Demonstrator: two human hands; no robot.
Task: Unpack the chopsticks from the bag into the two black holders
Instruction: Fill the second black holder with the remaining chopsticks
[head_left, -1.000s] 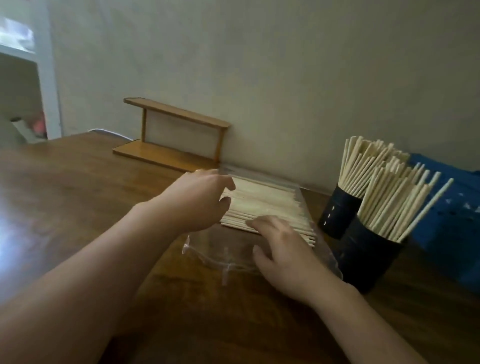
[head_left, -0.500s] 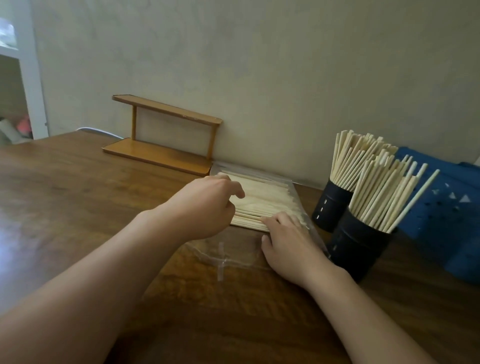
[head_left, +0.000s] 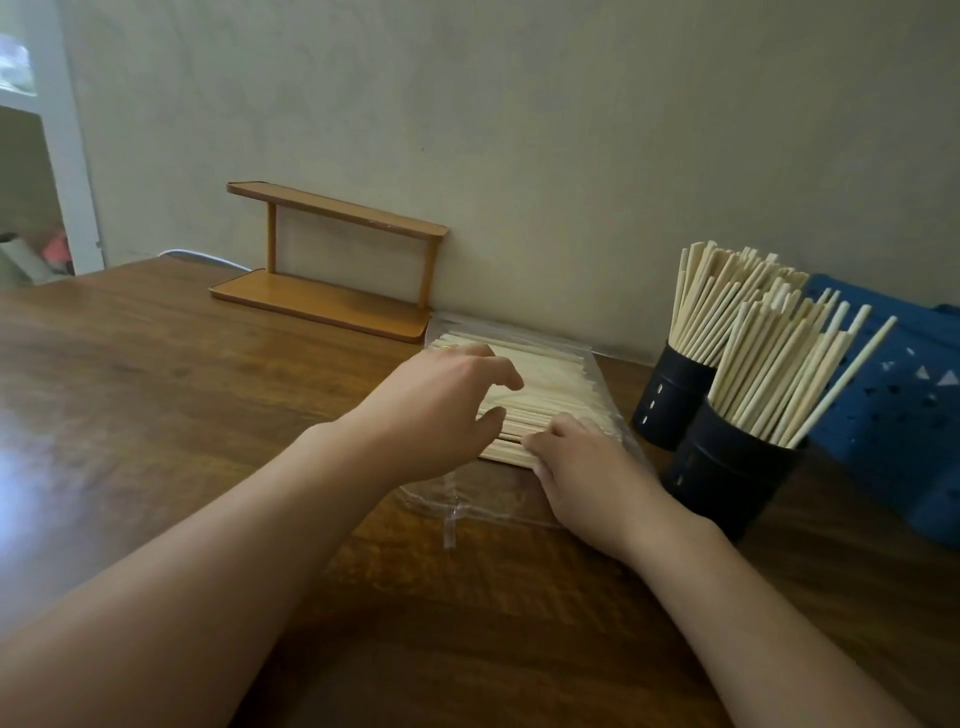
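Brown wooden table (head_left: 156, 395), plain beige wall (head_left: 519, 130) behind the table, small two-tier wooden shelf (head_left: 332, 260) on the table against the wall, white door frame (head_left: 62, 156) left of the shelf

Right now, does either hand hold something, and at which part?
Neither plainly grips. The left hand and right hand rest on the pale wooden chopsticks, near end, in the clear plastic bag.

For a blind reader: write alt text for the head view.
Two hands, left hand and right hand, rest on chopsticks lying in a clear plastic bag on a wooden table. Two black holders, already full, stand right; a small wooden shelf stands behind.
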